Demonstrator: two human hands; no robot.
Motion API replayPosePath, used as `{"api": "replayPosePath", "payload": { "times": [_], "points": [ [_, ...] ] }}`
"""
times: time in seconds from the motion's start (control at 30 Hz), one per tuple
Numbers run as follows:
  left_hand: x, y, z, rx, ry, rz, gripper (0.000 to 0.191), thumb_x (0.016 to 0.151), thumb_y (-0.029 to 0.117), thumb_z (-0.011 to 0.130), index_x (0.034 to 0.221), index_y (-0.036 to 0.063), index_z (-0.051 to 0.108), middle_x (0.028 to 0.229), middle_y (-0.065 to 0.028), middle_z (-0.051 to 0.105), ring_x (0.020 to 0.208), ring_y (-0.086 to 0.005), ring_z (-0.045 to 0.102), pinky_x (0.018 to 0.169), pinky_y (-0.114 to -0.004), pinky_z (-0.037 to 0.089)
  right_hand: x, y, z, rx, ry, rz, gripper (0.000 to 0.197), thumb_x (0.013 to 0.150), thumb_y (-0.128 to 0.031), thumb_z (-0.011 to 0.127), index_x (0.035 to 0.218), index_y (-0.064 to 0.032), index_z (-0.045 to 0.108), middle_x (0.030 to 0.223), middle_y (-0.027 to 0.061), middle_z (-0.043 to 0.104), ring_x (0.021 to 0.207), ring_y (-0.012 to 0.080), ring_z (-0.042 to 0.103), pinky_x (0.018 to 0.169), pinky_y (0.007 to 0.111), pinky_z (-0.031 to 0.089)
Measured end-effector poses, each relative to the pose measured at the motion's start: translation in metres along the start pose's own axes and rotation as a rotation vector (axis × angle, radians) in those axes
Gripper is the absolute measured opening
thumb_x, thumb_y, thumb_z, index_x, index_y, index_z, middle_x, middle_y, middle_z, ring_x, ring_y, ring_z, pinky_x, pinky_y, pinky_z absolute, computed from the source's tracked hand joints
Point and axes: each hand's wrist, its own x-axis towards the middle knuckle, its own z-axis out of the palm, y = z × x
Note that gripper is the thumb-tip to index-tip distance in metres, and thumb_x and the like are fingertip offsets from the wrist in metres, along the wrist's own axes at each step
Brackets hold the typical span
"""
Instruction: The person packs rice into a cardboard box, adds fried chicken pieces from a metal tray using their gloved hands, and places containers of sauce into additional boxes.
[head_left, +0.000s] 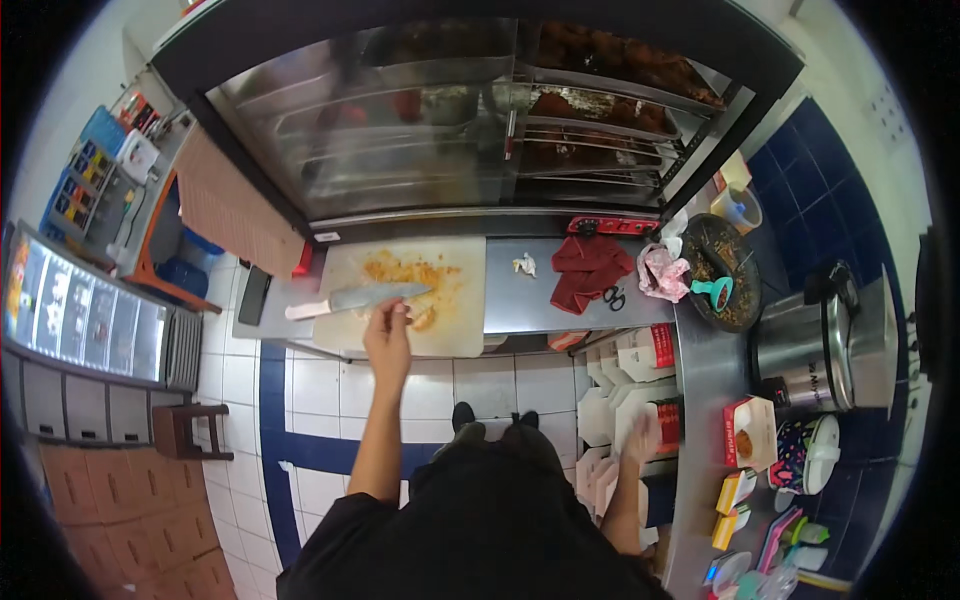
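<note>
A white cutting board (469, 322) lies on the metal counter, strewn with orange-brown crumbs. Across it rests a knife (360, 297) with a pale handle pointing left. My left hand (390, 322) is over the board's front part, just below the blade, with fingertips drawn together; whether a small morsel is between them I cannot tell. On the right, my right hand (641, 436) is low beside the open white and red cardboard boxes (630, 412) under the counter; it is blurred, and its fingers and any contact with a box are unclear.
A glass display cabinet (405, 150) with trays of food stands behind the board. Right of the board lie a red cloth (589, 270), black scissors (614, 298) and a pink-white plastic bag (662, 271). A stone mortar (721, 274), a steel pot (799, 352) and an open food box (752, 433) stand farther right.
</note>
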Motion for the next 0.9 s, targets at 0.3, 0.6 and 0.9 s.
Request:
{"api": "replayPosePath", "payload": {
  "times": [0.3,0.6,0.9],
  "points": [
    [-0.028,0.052,0.038,-0.049,-0.444,-0.089,0.021,0.1,0.013,0.061,0.114,-0.0022,0.067,0.094,-0.0105,0.07,0.083,-0.0136,0.068,0.076,-0.028,0.054,0.265,-0.407,0.152,1.326,-0.744,0.389,0.036,0.096,-0.035,0.066,0.119,-0.0074,0.061,0.088,0.0075,0.067,0.065,0.0178,0.063,0.051,0.033,0.052],
    [-0.012,0.009,-0.066,0.11,0.369,-0.323,0.025,0.102,0.018,0.058,0.113,-0.003,0.066,0.095,-0.0112,0.069,0.079,-0.0142,0.065,0.072,-0.027,0.054,0.282,-0.457,0.221,1.246,-0.654,0.42,0.03,0.096,-0.031,0.065,0.107,-0.004,0.059,0.089,0.0106,0.068,0.071,0.0187,0.068,0.05,0.031,0.051],
    [-0.017,0.003,-0.018,0.042,0.39,-0.445,0.024,0.101,0.017,0.06,0.113,-0.0029,0.065,0.095,-0.01,0.068,0.082,-0.0132,0.065,0.074,-0.027,0.056,0.289,-0.456,0.224,1.207,-0.701,0.384,0.03,0.1,-0.03,0.06,0.111,-0.0027,0.059,0.092,0.0104,0.068,0.072,0.0183,0.068,0.047,0.032,0.053]
  ]
}}
